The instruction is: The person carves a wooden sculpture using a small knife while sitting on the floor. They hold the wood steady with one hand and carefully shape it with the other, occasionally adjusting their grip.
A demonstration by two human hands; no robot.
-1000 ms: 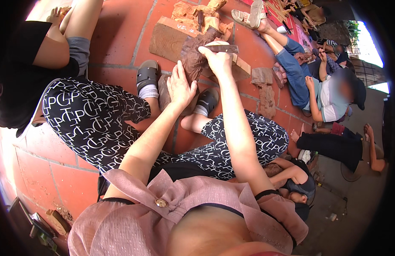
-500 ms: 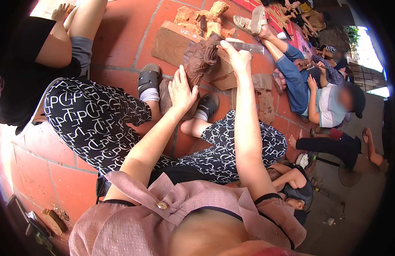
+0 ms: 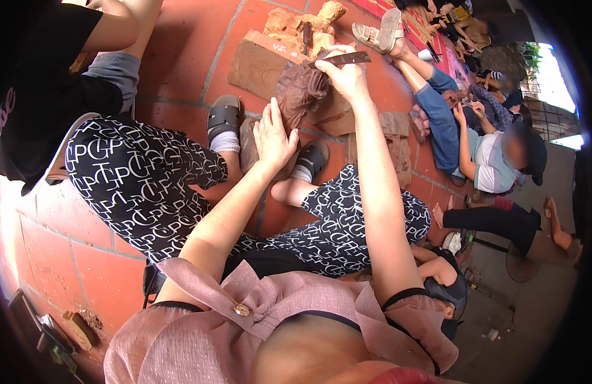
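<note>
A dark brown wood carving point(image 3: 301, 96) with deep folds leans at a tilt between my sandalled feet, beyond my knees. My left hand point(image 3: 275, 137) lies along its near left side, fingers stretched out and not gripping. At the far right of the carving, my right hand point(image 3: 347, 80) is closed around a flat, dark metal blade point(image 3: 352, 58), whose end sticks out to the right. The blade's other end is close to the carving's top; whether it touches cannot be made out. A reddish-brown block point(image 3: 248, 150) sits under my left wrist.
Beyond the carving lie a sawn wood block point(image 3: 257, 67), rough yellowish wood pieces point(image 3: 284, 24) and a dark-handled tool point(image 3: 307, 38). More wood point(image 3: 396, 144) lies right of my forearm. A person in black point(image 3: 46, 96) sits close at left; another point(image 3: 494, 153) sits at right, legs stretched.
My right hand has shifted slightly left with the blade, which has turned, its face now dark rather than shiny. My left hand stays in place. The person at left has moved an arm.
</note>
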